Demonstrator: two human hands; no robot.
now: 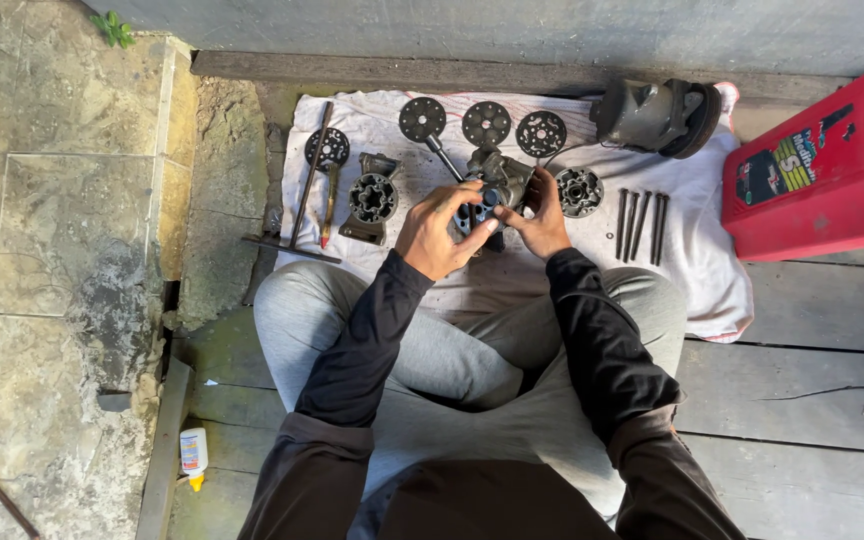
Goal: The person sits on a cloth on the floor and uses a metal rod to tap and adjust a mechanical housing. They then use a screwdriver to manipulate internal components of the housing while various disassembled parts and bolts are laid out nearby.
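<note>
Head view: left hand [434, 232] and right hand [542, 218] both clamped on dark metal housing [497, 185], held over white cloth [712, 270] between 3 discs [486, 123] and 4 bolts [640, 226].

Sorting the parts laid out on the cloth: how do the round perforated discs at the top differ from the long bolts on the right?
The discs are flat, round and pierced with holes; the bolts are thin, straight rods. The discs lie in a row across the white cloth's top edge; the bolts lie side by side, pointing toward the person. Both are dark metal, lying loose on the cloth, untouched by either hand.
</note>
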